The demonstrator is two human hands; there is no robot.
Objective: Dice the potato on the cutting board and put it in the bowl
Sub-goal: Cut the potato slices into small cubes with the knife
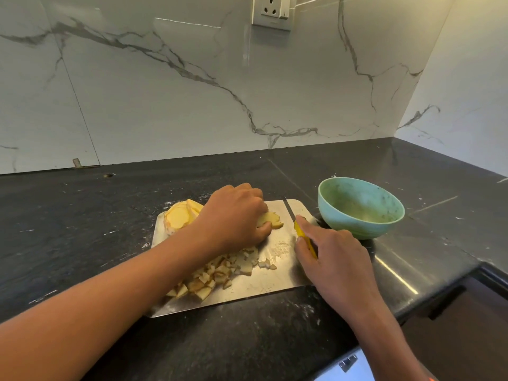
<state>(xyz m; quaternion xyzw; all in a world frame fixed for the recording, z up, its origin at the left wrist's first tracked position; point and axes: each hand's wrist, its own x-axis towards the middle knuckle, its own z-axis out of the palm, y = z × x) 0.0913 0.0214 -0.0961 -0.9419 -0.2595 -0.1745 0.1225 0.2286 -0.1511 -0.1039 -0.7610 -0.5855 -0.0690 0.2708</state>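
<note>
A steel cutting board (277,281) lies on the dark counter. My left hand (233,215) grips a stack of pale potato slices (270,220) near the board's far middle. My right hand (330,259) holds a yellow-handled knife (298,228), its blade pointing away just right of the slices. A heap of diced potato (220,276) covers the board's near left part. A larger piece of cut potato (180,215) sits at the far left corner. The green bowl (360,207) stands to the right of the board and looks empty.
The black stone counter (82,243) runs back to a marble wall with a power socket (273,11). At the right, the counter edge drops to a dark recess (472,312). A small metal part (347,362) shows at the bottom edge.
</note>
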